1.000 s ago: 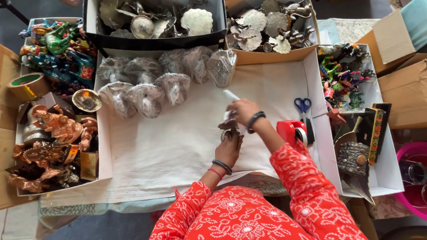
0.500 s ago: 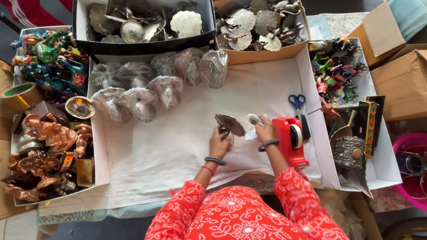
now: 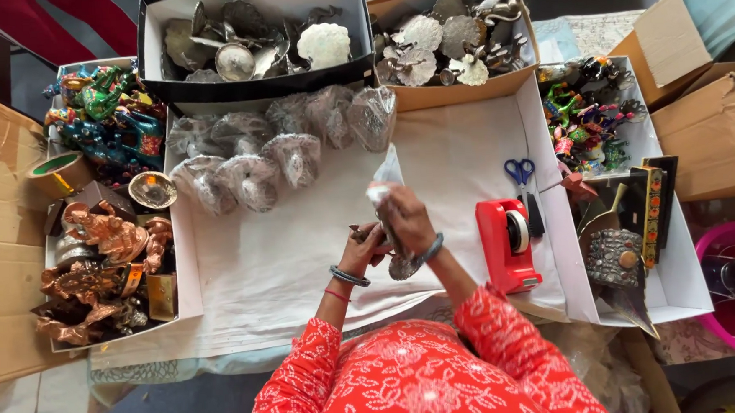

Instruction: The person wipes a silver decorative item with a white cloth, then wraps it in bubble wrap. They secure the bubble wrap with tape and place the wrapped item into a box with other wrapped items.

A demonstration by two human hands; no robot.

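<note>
Entry: one metal ornament [image 3: 402, 266], grey, thin and scalloped at its rounded lower edge, was held above the white cloth-covered table [image 3: 286, 261], just left of the red tape dispenser [image 3: 504, 250]. Half a second before, the piece had been held flat between two level hands. It was now turned upright, with the right hand [image 3: 406, 221] brought over it and a tuft of clear plastic film [image 3: 385, 174] raised above the knuckles. From this, the covering of the piece was judged under way but not closed. The grip of the right hand was wrapped shut round the upper part of the ornament and the film. The grip of the left hand [image 3: 363, 250] was pinched shut on the ornament's left edge, with bangles worn at both wrists. Up and to the left of the dispenser, a row of film-wrapped pieces [image 3: 281, 148], crinkled and glossy, was laid out on the cloth. Beyond these, a black box [image 3: 260, 80] and a tan box [image 3: 462, 94] of bare leaf-shaped and shell-shaped metalware were recorded. Blue-handled scissors [image 3: 520, 173] were noted just above the dispenser. Far to its left lay copper-toned figurines [image 3: 101, 245], brightly painted figurines [image 3: 103, 111] and a roll of brown tape [image 3: 57, 172]. To its right stood a white tray [image 3: 682, 290] of mixed trinkets, with a pink basin [image 3: 721, 242] further right.
</note>
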